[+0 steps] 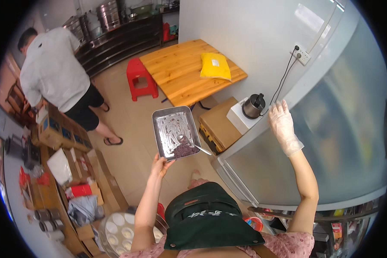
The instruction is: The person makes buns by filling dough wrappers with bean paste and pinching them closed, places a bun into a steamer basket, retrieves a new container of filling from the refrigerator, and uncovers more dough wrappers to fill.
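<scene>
Gripping a tray (164,124) are left fingers (161,164); right fingers (280,112) extend empty near jug (250,108) and frosted panel (331,124).

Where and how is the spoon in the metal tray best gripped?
Probably grip the spoon by its handle end, coming from the right: that slim end juts beyond the tray's right rim, clear of the purple mash and the left hand.
</scene>
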`<state>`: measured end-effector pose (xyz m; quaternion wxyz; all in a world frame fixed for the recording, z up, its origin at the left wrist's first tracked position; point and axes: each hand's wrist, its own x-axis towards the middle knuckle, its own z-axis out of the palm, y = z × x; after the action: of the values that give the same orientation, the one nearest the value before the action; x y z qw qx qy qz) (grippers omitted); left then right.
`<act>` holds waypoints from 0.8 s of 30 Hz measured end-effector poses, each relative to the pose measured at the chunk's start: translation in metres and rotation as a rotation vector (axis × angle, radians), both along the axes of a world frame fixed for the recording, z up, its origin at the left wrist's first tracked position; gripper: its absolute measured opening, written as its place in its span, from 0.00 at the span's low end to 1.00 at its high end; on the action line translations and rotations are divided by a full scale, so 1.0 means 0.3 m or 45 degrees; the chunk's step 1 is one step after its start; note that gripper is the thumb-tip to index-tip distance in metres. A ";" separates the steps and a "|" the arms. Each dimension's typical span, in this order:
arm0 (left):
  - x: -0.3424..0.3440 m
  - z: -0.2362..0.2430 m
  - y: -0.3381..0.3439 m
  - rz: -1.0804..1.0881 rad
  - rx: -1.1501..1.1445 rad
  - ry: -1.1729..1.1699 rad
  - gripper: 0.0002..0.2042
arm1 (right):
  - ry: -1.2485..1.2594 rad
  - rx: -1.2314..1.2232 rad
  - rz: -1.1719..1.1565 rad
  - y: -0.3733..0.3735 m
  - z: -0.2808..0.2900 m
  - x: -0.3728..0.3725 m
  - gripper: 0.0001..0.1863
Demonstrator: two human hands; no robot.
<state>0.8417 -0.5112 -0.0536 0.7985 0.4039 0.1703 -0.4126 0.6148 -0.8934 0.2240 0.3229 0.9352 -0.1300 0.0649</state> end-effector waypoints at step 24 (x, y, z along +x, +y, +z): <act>1.488 -0.558 -0.895 -0.690 -0.176 0.306 0.28 | 0.047 -0.036 -0.929 -0.135 0.017 0.431 0.05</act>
<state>1.2881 -0.7798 -0.2209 0.6591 0.3277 0.1209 -0.6660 0.7442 -0.9339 0.2291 0.3399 0.8238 -0.4482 -0.0696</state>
